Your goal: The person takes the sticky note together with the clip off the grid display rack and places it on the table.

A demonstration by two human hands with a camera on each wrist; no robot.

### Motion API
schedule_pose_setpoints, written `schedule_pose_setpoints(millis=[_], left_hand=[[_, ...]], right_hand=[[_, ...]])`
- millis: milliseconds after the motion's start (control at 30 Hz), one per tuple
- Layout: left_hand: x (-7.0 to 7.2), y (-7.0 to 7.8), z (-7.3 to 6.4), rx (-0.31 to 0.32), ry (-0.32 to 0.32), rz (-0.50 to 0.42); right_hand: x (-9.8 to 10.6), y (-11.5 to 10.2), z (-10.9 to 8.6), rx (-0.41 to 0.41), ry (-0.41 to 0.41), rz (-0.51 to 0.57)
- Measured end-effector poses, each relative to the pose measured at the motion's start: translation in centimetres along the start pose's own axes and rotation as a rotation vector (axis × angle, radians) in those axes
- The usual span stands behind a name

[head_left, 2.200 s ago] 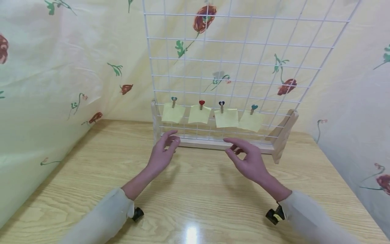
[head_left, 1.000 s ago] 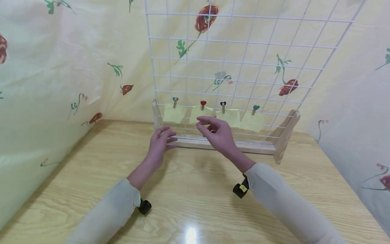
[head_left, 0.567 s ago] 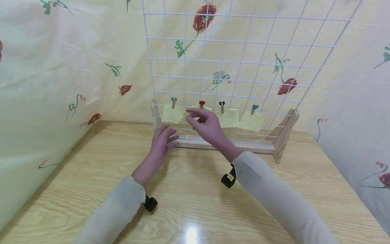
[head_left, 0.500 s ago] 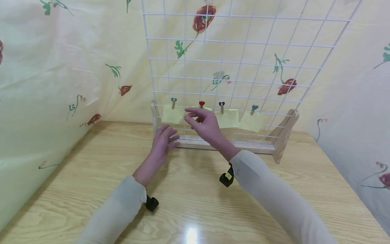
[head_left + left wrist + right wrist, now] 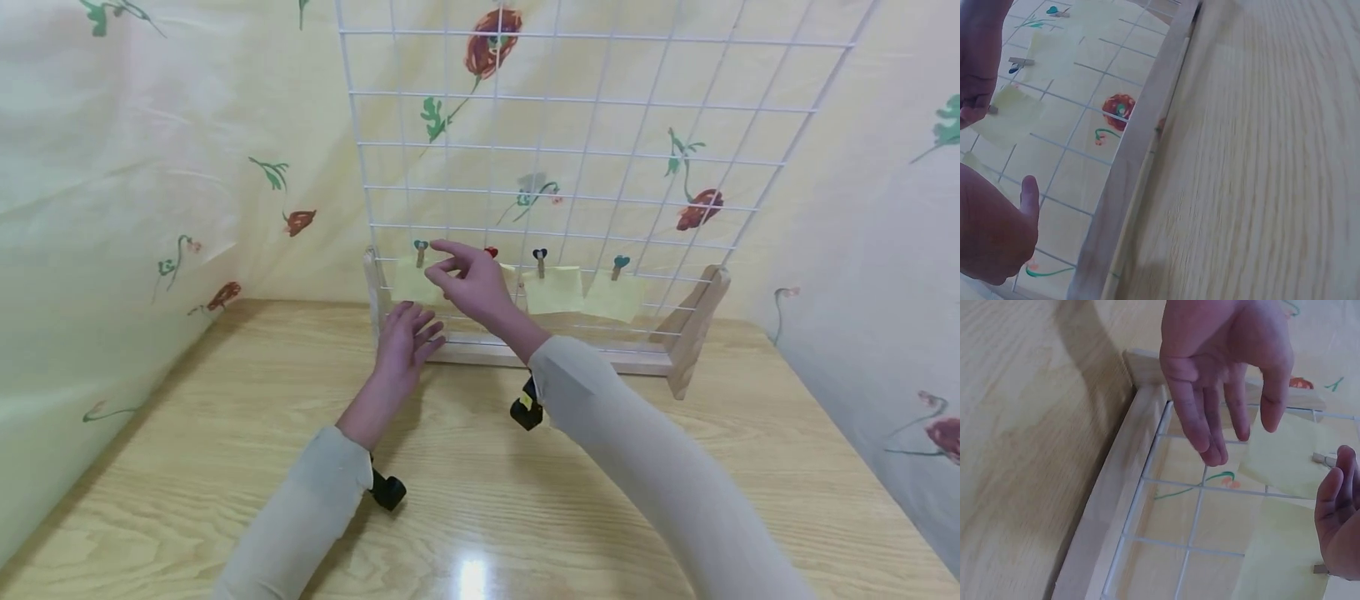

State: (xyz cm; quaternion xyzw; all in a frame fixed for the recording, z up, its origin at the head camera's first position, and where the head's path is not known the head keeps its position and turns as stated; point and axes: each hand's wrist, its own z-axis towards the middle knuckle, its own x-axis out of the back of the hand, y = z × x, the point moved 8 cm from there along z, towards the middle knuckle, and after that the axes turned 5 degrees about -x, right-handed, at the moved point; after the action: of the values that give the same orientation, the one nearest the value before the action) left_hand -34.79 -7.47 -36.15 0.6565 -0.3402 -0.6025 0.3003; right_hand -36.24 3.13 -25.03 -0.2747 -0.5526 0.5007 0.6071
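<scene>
Several yellow paper notes hang along the lower white wire grid, each under a small heart-topped clothespin. In the head view, my right hand (image 5: 472,282) is just right of the teal-heart clothespin (image 5: 421,252) on the leftmost note (image 5: 408,282). Its thumb and forefinger are apart, with nothing seen between them. My left hand (image 5: 402,343) is below that note, fingers spread and holding nothing. The right wrist view shows the left hand's fingers (image 5: 1192,428) near the note's (image 5: 1285,453) lower edge. The red-heart clothespin (image 5: 491,252) and its note are partly hidden behind my right hand.
A wooden stand (image 5: 697,333) holds the wire grid (image 5: 570,150) upright at the back of the wooden table (image 5: 480,500). Farther right hang a dark-heart clothespin (image 5: 541,262) and a teal-heart one (image 5: 619,267) with their notes. Flowered cloth (image 5: 112,208) surrounds the table.
My right hand has moved left and up across the notes, from the right side to beside the leftmost clothespin. The left hand has turned, its fingers spreading below the leftmost note. Notes and clothespins stay put.
</scene>
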Motion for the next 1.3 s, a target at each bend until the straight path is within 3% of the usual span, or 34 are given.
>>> schedule_pose_setpoints(millis=[467,633,967,1300], left_hand=[[-0.1,-0.3,0.7,0.022,0.052,-0.063],[-0.2,-0.2,1.0,0.007,0.055,-0.100],[-0.1,0.2,1.1,-0.043,0.122,-0.140],[0.2,-0.2,1.0,-0.044,0.192,-0.178]], right_hand=[[-1.2,0.1,1.7,-0.072,-0.047,-0.013],[-1.8,-0.1,2.2,-0.118,-0.024,-0.005],[-2.2,0.1,2.6,-0.192,0.076,0.015],[-2.2,0.5,2.6,-0.249,0.115,0.039]])
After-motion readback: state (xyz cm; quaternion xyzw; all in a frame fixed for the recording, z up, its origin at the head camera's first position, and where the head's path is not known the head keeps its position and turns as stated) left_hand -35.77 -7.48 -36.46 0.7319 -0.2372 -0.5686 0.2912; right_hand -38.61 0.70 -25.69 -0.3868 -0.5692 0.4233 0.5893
